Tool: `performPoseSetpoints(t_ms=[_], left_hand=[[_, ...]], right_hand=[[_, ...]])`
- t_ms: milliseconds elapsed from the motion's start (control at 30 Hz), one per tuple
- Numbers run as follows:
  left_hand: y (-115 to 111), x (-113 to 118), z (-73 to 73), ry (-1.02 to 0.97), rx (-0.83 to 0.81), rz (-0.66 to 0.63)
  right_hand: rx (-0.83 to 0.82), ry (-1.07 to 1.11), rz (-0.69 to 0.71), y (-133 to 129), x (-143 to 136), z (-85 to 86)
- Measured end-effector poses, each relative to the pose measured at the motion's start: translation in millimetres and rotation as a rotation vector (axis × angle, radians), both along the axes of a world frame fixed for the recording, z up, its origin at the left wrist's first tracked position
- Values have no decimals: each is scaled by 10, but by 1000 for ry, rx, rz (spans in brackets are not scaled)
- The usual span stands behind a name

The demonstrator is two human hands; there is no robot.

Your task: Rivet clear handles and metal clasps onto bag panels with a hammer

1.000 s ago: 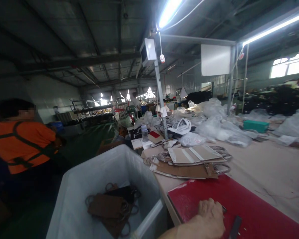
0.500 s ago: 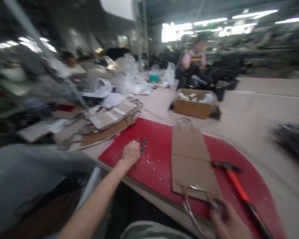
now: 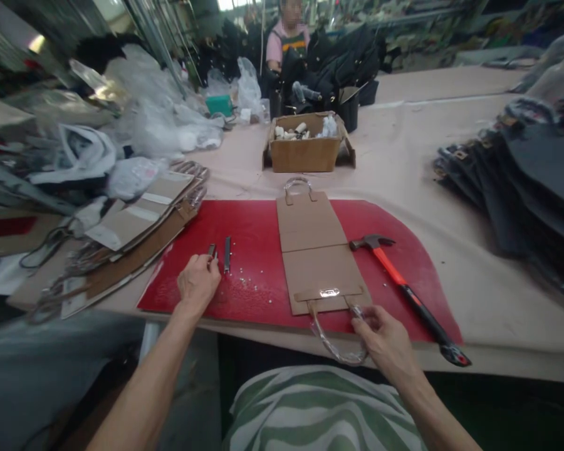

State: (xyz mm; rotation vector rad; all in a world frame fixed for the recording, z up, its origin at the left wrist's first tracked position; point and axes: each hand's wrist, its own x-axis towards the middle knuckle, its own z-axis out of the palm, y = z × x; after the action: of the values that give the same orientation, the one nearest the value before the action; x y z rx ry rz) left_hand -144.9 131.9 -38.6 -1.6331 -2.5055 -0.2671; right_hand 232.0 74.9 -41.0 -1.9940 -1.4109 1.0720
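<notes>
The brown bag panel [image 3: 317, 250] lies flat on the red mat [image 3: 254, 219]. At its near edge, the right hand [image 3: 378, 329] has its fingers closed on the right end of the plastic-wrapped handle [image 3: 338, 354], thumb and forefinger pinching it. Left of the panel, the left hand [image 3: 200, 282] has its fingers curled together around a small metal piece [image 3: 212, 250], beside a dark metal bar [image 3: 227, 254]. Right of the panel lies a hammer [image 3: 404, 285], its head near the panel's edge.
</notes>
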Motion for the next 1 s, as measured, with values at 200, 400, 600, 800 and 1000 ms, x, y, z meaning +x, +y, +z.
performPoseSetpoints(t_ms=[200, 400, 600, 800, 1000], left_hand=[[-34, -286, 87, -244, -114, 203], [38, -463, 143, -346, -182, 215], [82, -449, 190, -391, -238, 191], [80, -450, 91, -393, -342, 164], [6, -341, 174, -218, -298, 162]], right_hand=[[-76, 27, -35, 71, -4, 86], [-88, 44, -30, 137, 67, -101], [-121, 109, -40, 109, -10, 46], [-96, 347, -32, -28, -117, 66], [-140, 533, -128, -149, -124, -30]])
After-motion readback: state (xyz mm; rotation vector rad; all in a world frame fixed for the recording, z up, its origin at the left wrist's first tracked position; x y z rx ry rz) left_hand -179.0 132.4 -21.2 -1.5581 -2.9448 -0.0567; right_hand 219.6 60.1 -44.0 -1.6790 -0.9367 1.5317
